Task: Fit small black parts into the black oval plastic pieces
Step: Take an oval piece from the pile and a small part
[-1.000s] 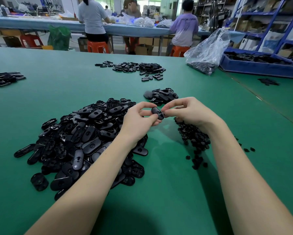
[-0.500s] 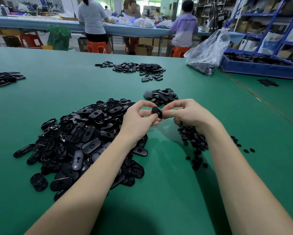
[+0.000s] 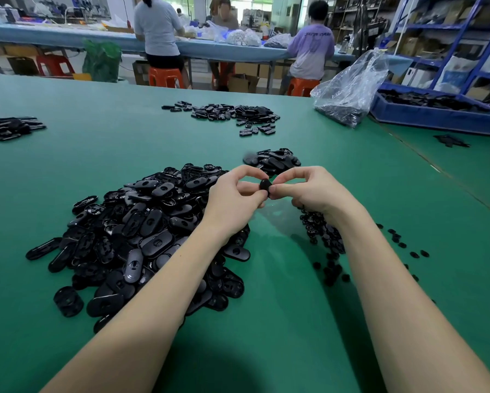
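Three people point(image 3: 311, 49) sit on orange stools point(image 3: 165, 77) at the far counter point(image 3: 68, 35); a clear plastic bag point(image 3: 351, 86) slumps beside a blue tray point(image 3: 436, 116).

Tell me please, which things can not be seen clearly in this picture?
- Head view: oval piece mostly covered by the fingers of left hand and right hand; whether the small part is seated cannot be told.
- Small parts: partly hidden under the right forearm, too small for detail.
- Plastic bag: contents blurred.

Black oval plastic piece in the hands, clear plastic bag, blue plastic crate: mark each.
Black oval plastic piece point(image 3: 265, 186): head view, exposed rounded end.
Clear plastic bag point(image 3: 351, 89): head view, crumpled middle.
Blue plastic crate point(image 3: 436, 120): head view, front wall.
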Motion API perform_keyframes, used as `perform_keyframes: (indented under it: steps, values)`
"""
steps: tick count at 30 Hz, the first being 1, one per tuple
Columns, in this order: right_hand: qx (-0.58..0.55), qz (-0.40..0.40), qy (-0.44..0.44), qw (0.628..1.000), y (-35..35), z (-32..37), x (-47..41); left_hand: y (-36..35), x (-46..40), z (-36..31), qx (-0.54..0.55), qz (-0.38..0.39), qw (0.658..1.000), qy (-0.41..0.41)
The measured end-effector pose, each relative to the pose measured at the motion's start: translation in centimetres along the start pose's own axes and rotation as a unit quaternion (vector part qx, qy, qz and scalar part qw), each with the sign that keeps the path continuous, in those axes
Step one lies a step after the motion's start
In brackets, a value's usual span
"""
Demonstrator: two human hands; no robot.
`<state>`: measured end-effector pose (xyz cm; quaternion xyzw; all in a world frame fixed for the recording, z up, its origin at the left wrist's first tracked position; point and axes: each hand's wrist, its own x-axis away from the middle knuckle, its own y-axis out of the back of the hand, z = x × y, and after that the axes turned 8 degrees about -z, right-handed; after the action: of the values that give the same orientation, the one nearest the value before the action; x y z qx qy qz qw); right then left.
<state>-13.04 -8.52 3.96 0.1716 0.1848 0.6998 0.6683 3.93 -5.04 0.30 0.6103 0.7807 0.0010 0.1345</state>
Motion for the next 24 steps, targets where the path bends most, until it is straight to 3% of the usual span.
perform_keyframes:
  steps: [7, 16, 24]
  values:
    - [-0.041, 0.012, -0.003, 0.999, 0.1, -0.7, 0.2, 0.6, -0.5, -0.5, 0.101, 0.038, 0.990, 0.089]
    - [-0.047, 0.015, 0.043, 0.998, -0.5, -0.2, 0.1, 1.0, -0.8, -0.4, 0.112, 0.010, 0.988, 0.104]
    - [-0.016, 0.001, 0.064, 0.998, -1.1, -0.5, 0.0, 0.8, -0.5, 0.1, 0.058, 0.008, 0.994, 0.091]
